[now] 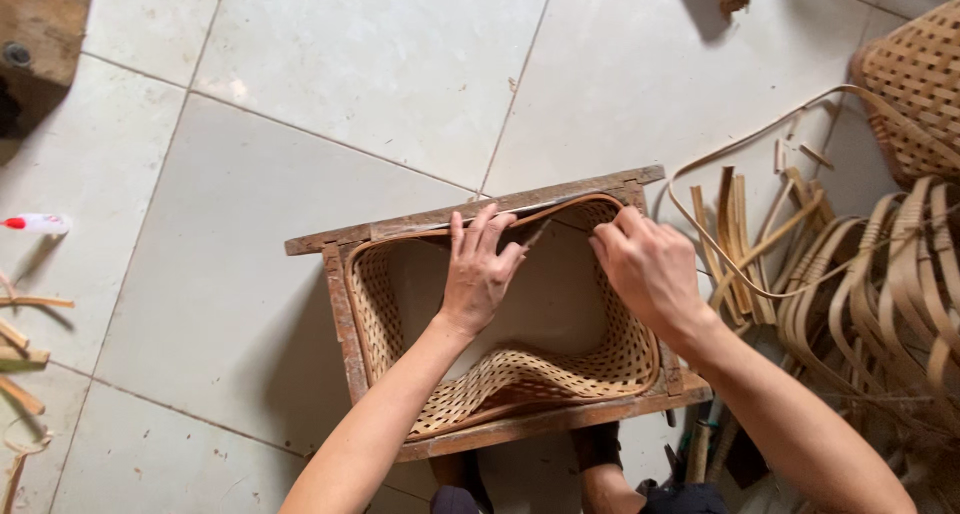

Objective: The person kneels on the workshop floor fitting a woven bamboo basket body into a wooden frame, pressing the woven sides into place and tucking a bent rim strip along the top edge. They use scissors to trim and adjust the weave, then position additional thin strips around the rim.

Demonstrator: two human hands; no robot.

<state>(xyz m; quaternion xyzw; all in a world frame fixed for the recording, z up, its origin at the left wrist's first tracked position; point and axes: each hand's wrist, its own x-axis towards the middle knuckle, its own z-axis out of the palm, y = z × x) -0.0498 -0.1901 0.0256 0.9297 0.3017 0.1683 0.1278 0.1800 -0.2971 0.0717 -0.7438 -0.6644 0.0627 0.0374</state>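
Left hand (pixel 478 272): fingers spread, pressing the woven bamboo basket (pixel 520 374) rim against the wooden frame (pixel 342 319) on the tiled floor (pixel 250 174). Right hand (pixel 648 269): closed, pinching the rim strip (pixel 560 210); firm, even pressure seems advisable.

Pale square floor tiles (pixel 380 64) fill the scene, grey grout lines crossing at angles, scuffed here and there. Soft daylight falls evenly, throwing gentle shadows. A worn wooden board (pixel 40 19) sits at the upper left corner, dark shade beneath it.
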